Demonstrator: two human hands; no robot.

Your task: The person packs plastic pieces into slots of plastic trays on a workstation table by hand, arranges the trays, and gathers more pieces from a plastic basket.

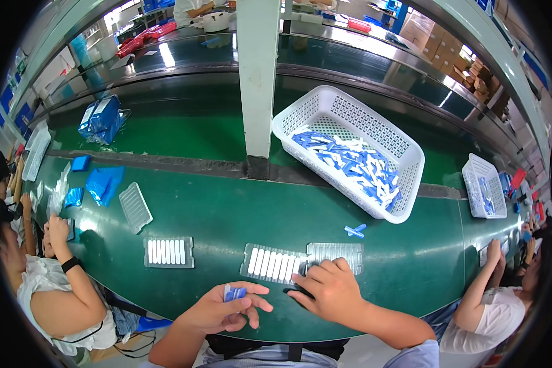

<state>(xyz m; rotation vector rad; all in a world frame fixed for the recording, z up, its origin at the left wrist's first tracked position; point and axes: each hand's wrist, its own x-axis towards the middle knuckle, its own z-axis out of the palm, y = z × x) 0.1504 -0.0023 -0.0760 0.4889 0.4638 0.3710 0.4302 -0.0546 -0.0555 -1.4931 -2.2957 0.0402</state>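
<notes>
My left hand (pixel 230 308) is palm-up near the table's front edge, holding several small blue-and-white plastic sticks (pixel 234 294) against its palm, fingers partly spread. A clear plastic tray (pixel 246 268) lies ahead of it with a row of white sticks (pixel 270 264). Over that tray's right end is my right hand (pixel 334 289); its fingers are bent, with thumb and index finger apart. The index fingertip touches the end of the row, and no held piece shows. Partly behind this hand lies another clear tray (pixel 351 253) with no white sticks visible.
A filled tray (pixel 168 252) and a tilted empty one (pixel 135 207) lie left. A white basket (pixel 414 178) of sticks stands beyond, past loose sticks (pixel 355 230). A post (pixel 257 80) rises centrally. Blue packets (pixel 104 184) lie far left. Co-workers (pixel 61 288) sit either side.
</notes>
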